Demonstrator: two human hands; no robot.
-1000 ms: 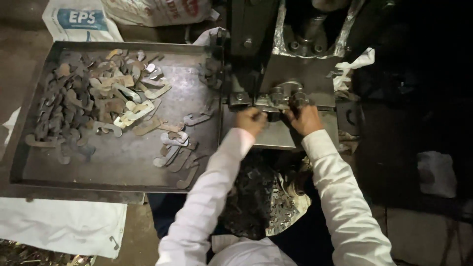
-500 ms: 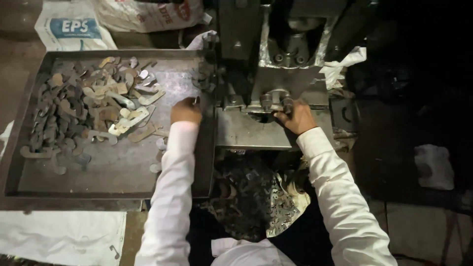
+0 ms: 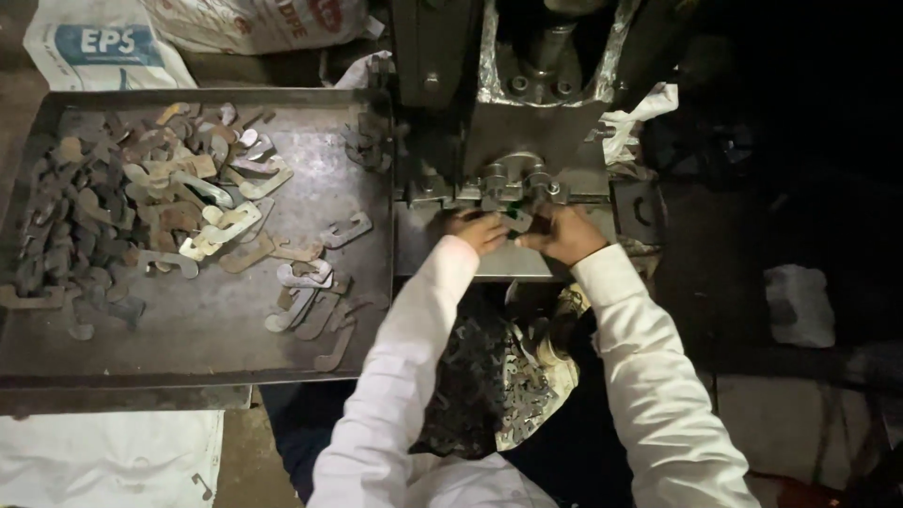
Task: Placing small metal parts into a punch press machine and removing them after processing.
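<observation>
Small flat metal piece [image 3: 515, 222], dark, lying on press bed under die, between fingertips.

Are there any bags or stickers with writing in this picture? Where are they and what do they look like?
White woven sack with a blue rectangular label: top left corner, behind the grey metal tray, lying flat.
White plastic sack with red printing: top edge, right of the first sack, bulging and crumpled.
Plain white sack: bottom left, below the tray, flat, no label visible.
No screens or signs are visible.

Dim, shadowy right side, slight blur
</observation>
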